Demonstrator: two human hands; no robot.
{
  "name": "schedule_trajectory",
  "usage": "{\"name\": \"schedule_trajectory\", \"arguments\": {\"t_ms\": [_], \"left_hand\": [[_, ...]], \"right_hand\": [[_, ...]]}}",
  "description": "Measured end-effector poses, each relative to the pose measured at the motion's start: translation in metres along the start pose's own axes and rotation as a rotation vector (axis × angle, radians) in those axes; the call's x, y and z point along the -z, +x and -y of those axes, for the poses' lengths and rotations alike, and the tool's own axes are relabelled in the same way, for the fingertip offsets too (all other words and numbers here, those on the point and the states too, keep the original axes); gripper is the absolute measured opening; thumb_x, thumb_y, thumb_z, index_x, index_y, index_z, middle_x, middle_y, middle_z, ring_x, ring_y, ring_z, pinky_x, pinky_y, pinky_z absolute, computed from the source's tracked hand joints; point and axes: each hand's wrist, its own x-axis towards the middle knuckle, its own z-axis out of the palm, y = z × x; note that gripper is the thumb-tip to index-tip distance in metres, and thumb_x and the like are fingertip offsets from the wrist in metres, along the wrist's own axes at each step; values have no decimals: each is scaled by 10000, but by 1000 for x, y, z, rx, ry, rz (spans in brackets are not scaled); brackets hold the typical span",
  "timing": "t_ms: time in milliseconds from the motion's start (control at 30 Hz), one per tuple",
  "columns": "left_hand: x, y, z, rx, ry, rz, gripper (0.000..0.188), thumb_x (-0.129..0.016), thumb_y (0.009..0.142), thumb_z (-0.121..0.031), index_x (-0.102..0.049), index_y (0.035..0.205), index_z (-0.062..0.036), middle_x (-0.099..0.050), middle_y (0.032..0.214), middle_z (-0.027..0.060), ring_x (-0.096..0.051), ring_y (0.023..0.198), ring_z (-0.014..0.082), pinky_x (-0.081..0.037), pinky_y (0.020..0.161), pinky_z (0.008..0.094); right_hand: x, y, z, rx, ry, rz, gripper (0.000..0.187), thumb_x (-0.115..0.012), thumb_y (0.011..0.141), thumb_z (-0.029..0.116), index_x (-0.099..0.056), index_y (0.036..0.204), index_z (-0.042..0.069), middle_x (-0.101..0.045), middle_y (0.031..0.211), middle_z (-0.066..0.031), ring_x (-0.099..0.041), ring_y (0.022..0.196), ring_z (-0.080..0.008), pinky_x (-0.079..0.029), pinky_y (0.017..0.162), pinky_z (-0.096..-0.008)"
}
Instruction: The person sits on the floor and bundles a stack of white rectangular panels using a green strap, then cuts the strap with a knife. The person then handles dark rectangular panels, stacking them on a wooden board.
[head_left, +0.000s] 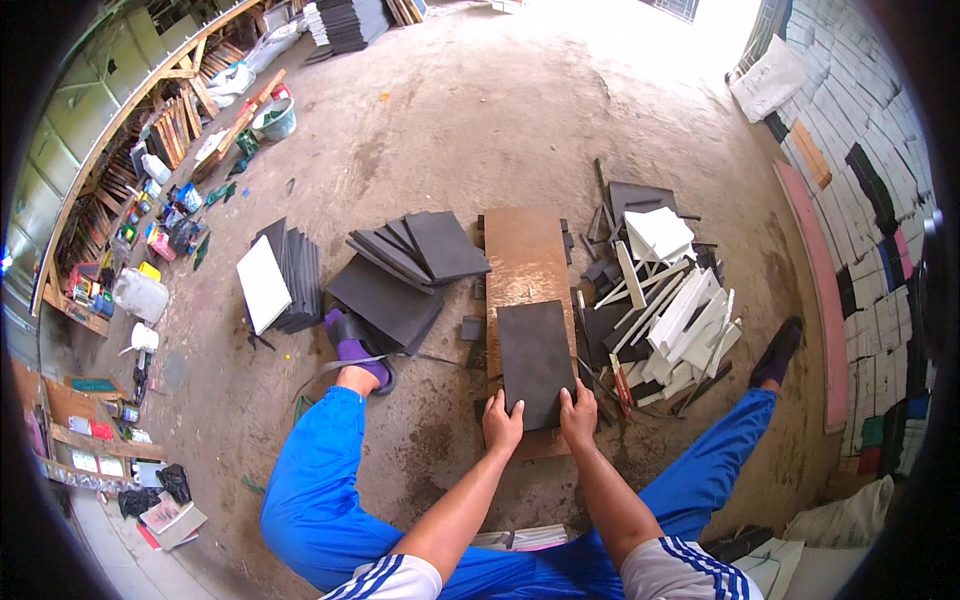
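Note:
A black rectangular sheet (535, 350), possibly foam or rubber, lies on a worn brown wooden board (523, 250) between my legs. My left hand (502, 422) grips its near left corner, thumb on top. At the near right corner my right hand (578, 414) holds it the same way. The fingers under the edges are partly hidden. Left of the board, a fanned stack of black sheets (385, 300) sits on the floor. To the right lies a heap of white strips and offcuts (690, 325) mixed with black pieces.
Beyond my left foot stands a leaning row of dark sheets with a white sheet (264, 285) in front. Containers, a bucket (274, 120) and wooden racks line the left side. Stacked white blocks (880, 350) and a pink board (815, 300) stand along the right.

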Motion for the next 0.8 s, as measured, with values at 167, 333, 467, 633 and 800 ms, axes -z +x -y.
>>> {"name": "schedule_trajectory", "arguments": {"t_ms": [167,333,467,633,800], "left_hand": [[11,47,25,-33,-109,-216,548,-726,950,-318,-617,1362,27,-628,1347,272,-598,1256,429,-472,1081,491],[66,129,-9,-74,-90,-299,453,-708,957,-274,-652,1295,23,-661,1293,225,-613,1225,376,-470,1069,469],[98,165,-34,-120,-4,-345,360,-710,942,-246,-698,1199,5,-677,1224,209,-615,1191,367,-457,1066,468],[108,183,-24,-48,-124,-335,269,-706,956,-213,-727,1141,-19,-710,1183,184,-662,1126,336,-501,1005,422],[109,193,-33,80,-518,-349,339,-682,1013,-272,-686,1214,1,-740,1140,141,-709,1010,256,-552,914,382]], "right_hand": [[-6,17,86,341,-152,-204,433,-703,972,239,-615,1350,47,-623,1226,-177,-594,1157,-378,-466,1013,-468],[-84,69,183,370,-5,123,518,-753,888,173,-584,1370,86,-605,1212,-158,-586,1157,-370,-486,987,-468],[-153,148,212,799,-470,2,588,-665,875,120,-526,1446,124,-557,1368,-185,-557,1260,-364,-490,1005,-461],[-172,198,230,797,-485,304,631,-596,900,40,-498,1513,148,-577,1464,-153,-543,1350,-376,-466,1097,-472],[-147,182,209,860,-316,-15,542,-558,937,56,-565,1470,152,-635,1427,-129,-570,1350,-360,-458,1115,-480]]}}
